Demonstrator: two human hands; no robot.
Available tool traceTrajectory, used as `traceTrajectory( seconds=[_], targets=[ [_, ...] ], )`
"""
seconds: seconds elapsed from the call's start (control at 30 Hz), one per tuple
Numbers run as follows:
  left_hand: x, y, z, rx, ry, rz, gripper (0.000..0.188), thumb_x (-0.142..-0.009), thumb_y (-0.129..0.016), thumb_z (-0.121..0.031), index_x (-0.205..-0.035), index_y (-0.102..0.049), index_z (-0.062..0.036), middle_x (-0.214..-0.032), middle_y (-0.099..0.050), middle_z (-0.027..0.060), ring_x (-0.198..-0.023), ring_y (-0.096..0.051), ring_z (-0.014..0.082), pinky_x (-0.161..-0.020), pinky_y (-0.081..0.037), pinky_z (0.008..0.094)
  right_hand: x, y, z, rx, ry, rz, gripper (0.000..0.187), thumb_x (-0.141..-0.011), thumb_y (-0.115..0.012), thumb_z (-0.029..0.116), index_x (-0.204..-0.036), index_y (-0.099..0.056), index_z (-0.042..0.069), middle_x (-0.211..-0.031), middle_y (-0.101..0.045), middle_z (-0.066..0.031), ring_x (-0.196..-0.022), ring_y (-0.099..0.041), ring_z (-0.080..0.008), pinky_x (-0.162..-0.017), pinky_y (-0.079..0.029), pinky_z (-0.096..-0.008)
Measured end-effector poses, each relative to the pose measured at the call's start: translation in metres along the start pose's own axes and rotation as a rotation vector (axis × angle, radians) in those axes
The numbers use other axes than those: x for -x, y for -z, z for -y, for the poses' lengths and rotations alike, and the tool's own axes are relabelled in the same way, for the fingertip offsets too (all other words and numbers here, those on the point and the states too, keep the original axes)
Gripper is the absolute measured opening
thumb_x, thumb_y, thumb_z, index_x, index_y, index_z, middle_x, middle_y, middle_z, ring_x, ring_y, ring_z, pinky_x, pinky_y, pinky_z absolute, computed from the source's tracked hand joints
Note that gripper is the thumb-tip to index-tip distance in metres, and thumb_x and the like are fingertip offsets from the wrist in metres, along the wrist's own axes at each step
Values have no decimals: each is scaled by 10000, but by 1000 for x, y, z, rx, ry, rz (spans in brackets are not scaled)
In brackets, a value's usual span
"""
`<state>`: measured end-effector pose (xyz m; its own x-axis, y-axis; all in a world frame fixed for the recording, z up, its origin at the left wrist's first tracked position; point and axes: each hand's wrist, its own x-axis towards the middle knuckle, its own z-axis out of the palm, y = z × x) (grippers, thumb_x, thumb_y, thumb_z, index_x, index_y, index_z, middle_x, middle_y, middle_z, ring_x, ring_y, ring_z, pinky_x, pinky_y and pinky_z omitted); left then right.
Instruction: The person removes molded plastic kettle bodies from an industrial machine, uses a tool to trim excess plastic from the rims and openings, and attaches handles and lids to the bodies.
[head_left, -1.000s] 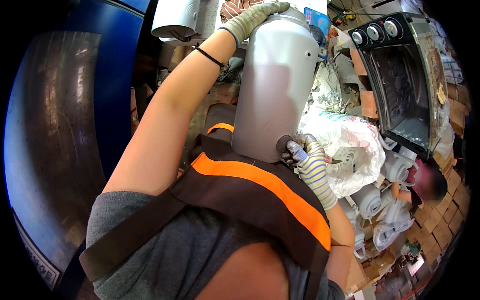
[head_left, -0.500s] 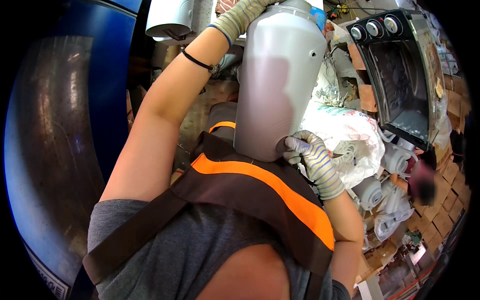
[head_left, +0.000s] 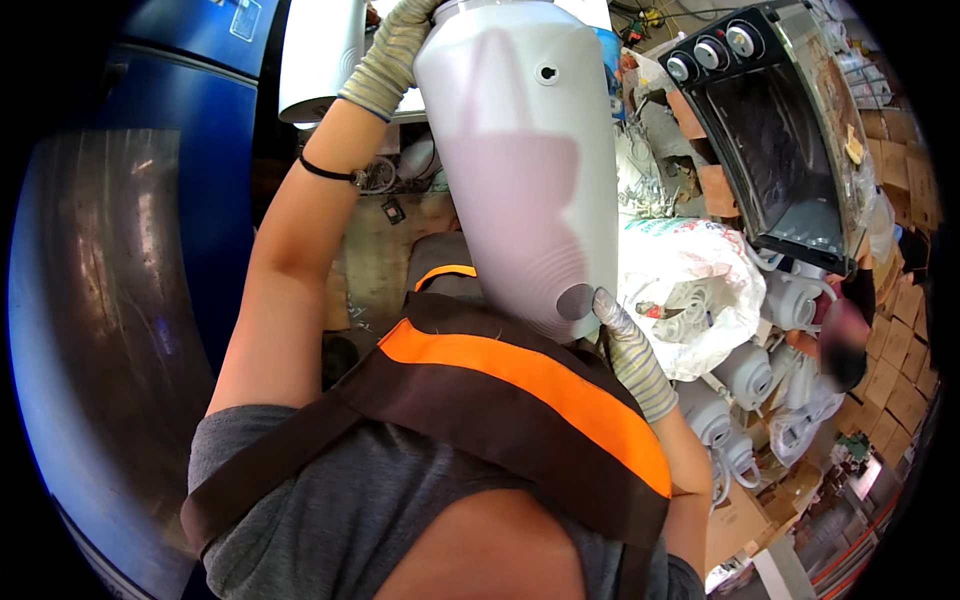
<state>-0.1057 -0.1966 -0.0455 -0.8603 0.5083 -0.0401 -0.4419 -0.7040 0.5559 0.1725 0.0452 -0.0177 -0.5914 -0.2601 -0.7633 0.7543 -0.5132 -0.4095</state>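
Upper centre: grey cylindrical canister (head_left: 520,190) blocks straight passage | left of centre: open gap between left forearm (head_left: 312,205) and canister | left edge: blue panel (head_left: 215,210) bars reach | right of centre: white plastic bag (head_left: 690,250) crowds right hand (head_left: 628,345)

Place: we are looking at a messy workshop.
Gray pots (head_left: 745,372): we are seeing several alike, crowding together.
White bag (head_left: 690,245): we are spotting loose pale bits (head_left: 692,312) inside.
Brown boxes (head_left: 885,368): we are seeing lots at the right.
Black oven (head_left: 770,145): we are finding it sitting amid clutter (head_left: 685,132).
Other person (head_left: 846,345): we are seeing someone near the pots.
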Motion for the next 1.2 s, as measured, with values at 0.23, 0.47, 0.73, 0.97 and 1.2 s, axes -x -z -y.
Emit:
traceTrajectory(
  seconds=[0.23, 0.47, 0.73, 0.97, 1.2],
  targets=[
    [15, -14, -1, -15, -103, -22, 453, -919, -572, -335, -1256, -513, -39, -1185, -603, 125, -1091, -583, 248, -972, -471, 390, 1, -9, -4, 56, 24, 38, 727, -836, -689, 352, -1377, -353, 1, -1271, -514, -123, -1171, -515, -233, -1013, -415, -370],
    [28, -11, -11, -34, -77, 17, 542, -911, -570, -402, -1299, -478, -34, -1221, -583, 137, -1110, -573, 261, -987, -455, 402, -11, -14, -15, 130, 82, -12, 756, -750, -777, 344, -1330, -405, 34, -1143, -575, -102, -1032, -586, -209, -864, -503, -321],
    [27, 23, -21, 2, -18, -8, 566, -925, -537, -414, -1292, -482, 12, -1262, -561, 161, -1166, -536, 284, -1029, -415, 407, -27, -9, -17, 99, 30, -38, 612, -757, -757, 458, -1145, -556, 29, -981, -620, -65, -858, -594, -168, -728, -493, -264],
    [30, 47, -18, -80, -87, -74, 560, -934, -513, -415, -1311, -471, -3, -1270, -557, 157, -1183, -525, 288, -1047, -395, 411, -41, -3, -24, 401, 253, 12, 748, -720, -808, 384, -1273, -464, 16, -1089, -587, -72, -893, -605, -161, -719, -532, -276],
    [35, 62, -18, -25, -38, -102, 556, -933, -513, -410, -1317, -470, -11, -1277, -554, 159, -1175, -531, 293, -1037, -406, 411, -33, -29, -22, 226, 190, -42, 712, -748, -783, 378, -1270, -460, 17, -1116, -589, -100, -886, -624, -204, -660, -545, -301]
  ],
)
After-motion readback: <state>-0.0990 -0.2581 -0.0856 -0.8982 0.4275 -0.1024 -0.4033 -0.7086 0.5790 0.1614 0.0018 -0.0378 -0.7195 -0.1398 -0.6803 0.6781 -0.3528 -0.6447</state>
